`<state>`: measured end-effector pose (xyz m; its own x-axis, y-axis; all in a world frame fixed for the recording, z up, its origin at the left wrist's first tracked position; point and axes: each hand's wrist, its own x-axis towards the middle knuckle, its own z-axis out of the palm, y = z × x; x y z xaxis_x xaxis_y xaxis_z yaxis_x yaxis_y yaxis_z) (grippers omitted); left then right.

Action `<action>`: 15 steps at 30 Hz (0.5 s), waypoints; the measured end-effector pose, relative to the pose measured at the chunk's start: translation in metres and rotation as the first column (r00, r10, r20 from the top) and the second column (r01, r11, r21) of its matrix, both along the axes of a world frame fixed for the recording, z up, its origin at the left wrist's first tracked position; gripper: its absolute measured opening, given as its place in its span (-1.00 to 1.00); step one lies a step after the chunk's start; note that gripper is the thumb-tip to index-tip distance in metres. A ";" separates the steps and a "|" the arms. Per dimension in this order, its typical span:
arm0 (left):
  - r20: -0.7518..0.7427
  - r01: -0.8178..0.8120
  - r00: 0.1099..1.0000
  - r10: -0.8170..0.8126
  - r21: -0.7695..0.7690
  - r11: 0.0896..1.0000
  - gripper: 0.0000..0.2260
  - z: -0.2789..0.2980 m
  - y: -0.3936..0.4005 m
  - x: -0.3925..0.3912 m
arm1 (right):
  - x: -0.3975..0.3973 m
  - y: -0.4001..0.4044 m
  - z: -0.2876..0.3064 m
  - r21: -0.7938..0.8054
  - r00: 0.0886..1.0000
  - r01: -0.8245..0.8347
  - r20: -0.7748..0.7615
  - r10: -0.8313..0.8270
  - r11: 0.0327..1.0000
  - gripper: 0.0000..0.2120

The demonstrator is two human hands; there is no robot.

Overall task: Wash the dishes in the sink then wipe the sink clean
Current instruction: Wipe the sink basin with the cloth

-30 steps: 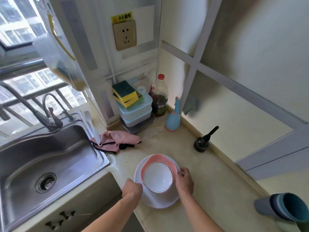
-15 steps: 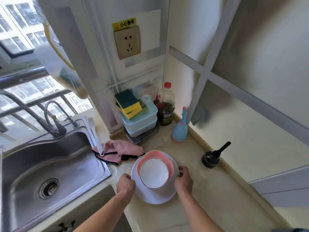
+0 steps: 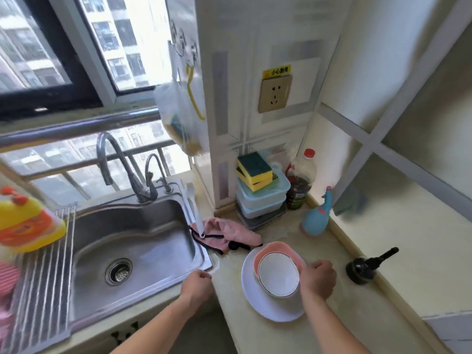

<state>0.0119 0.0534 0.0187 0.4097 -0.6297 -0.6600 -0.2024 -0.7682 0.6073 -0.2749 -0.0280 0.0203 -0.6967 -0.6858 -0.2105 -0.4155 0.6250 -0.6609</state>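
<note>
A white plate (image 3: 255,295) lies on the counter right of the steel sink (image 3: 143,241). On the plate stands a pink bowl (image 3: 270,249) with a white bowl (image 3: 278,277) nested inside it. My right hand (image 3: 318,279) grips the plate's right edge, thumb against the pink bowl. My left hand (image 3: 196,284) hovers at the sink's front right corner, off the plate, fingers loosely curled and holding nothing. The sink basin holds no dishes. A pink cloth (image 3: 224,231) lies between the sink and the plate.
Yellow-green sponges (image 3: 254,167) top stacked blue containers (image 3: 263,198) by the wall, beside a dark bottle (image 3: 302,180) and a blue spray bottle (image 3: 316,218). A black stopper (image 3: 365,267) sits right of the plate. A yellow detergent bottle (image 3: 25,226) stands on a roll-up rack (image 3: 43,277) over the sink's left side.
My left hand has let go of the plate's left edge and moved left toward the sink corner. The view has swung left, bringing the whole sink in.
</note>
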 end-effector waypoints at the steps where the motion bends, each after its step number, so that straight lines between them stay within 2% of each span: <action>1: 0.016 0.003 1.000 -0.003 -0.008 1.000 -0.82 0.002 0.006 0.015 | 0.014 -0.002 0.009 -0.031 0.998 -0.026 -0.058 0.024 0.999 -0.82; 4: 0.019 -0.027 0.999 0.028 -0.053 0.998 -0.76 0.010 0.025 0.062 | 0.069 -0.001 0.028 -0.154 0.978 -0.152 -0.166 0.126 0.976 -0.79; 7: 0.009 -0.040 0.999 0.041 -0.094 0.995 -0.76 0.023 0.045 0.107 | 0.142 0.010 0.040 -0.204 0.949 -0.291 -0.188 0.255 0.935 -0.78; 12: -0.016 -0.101 0.995 0.100 -0.138 0.985 -0.76 0.034 0.083 0.177 | 0.268 0.046 0.029 -0.227 0.846 -0.526 -0.039 0.532 0.820 -0.81; 15: -0.007 -0.154 0.988 0.155 -0.156 0.976 -0.76 0.048 0.095 0.210 | 0.324 0.061 0.012 -0.159 0.751 -0.651 0.003 0.660 0.742 -0.88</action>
<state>0.2217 0.1489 0.0665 0.5133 -0.6536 -0.5562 -0.0923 -0.6863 0.7214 0.0489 0.0330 0.0321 -0.0543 -0.9934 -0.1009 -0.6478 0.1119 -0.7535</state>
